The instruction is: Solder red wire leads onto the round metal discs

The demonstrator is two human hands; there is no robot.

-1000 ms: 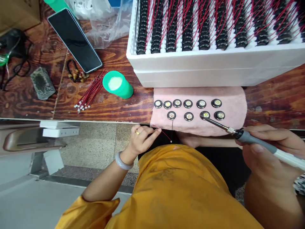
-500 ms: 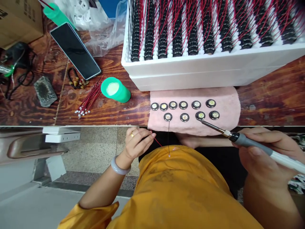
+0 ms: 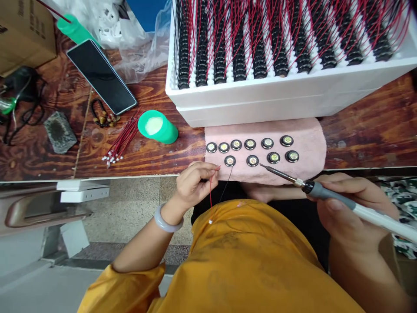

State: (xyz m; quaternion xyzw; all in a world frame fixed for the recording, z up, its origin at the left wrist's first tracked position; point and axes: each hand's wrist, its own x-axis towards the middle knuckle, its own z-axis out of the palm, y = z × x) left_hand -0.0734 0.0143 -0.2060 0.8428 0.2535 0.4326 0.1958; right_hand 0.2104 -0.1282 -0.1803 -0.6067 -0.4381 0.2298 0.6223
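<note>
My left hand: pinching thin red wire. Right hand: gripping grey-white soldering iron; slip could scorch pink cloth, twelve o'clock.

- behind the pink cloth: a white foam box walls off the far side.
- right of the cloth: bare bench, open to pass.
- left of the cloth: a bare strip, then a green cup.
- on the cloth: narrow gaps between black discs; a soldering iron slants over its front right.
- at its front left: the left hand, red wire and black wire.
</note>
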